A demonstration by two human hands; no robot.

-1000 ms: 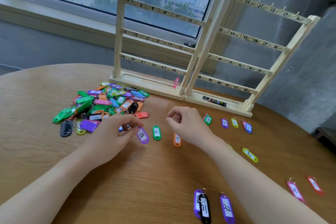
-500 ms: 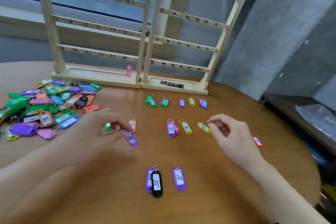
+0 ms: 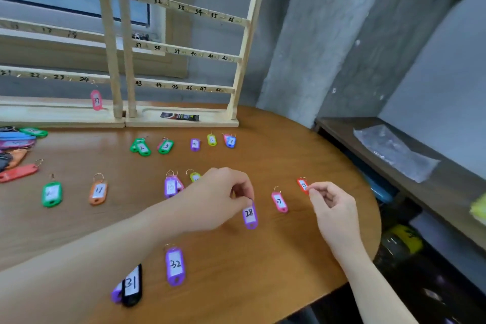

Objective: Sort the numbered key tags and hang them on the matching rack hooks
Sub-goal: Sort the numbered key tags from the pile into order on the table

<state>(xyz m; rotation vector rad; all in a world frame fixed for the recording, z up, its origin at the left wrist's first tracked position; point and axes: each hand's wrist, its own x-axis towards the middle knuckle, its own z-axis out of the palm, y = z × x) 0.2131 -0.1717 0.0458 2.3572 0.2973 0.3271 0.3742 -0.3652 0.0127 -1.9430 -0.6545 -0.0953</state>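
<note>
The left hand (image 3: pixel 221 197) pinches the top end of the purple tag 28 (image 3: pixel 249 216), which hangs just under the fingertips, low over the table (image 3: pixel 263 265). The pink tag (image 3: pixel 279 202) lies just right of this grip. The right hand (image 3: pixel 332 208) has curled fingers touching the red tag (image 3: pixel 303 185), holding nothing. The rack (image 3: pixel 184 52) stands well behind

Tag pile (image 3: pixel 15 144) cut off at left edge, yellow tag (image 3: pixel 195 176) half hidden behind left hand (image 3: pixel 218 197)
</note>
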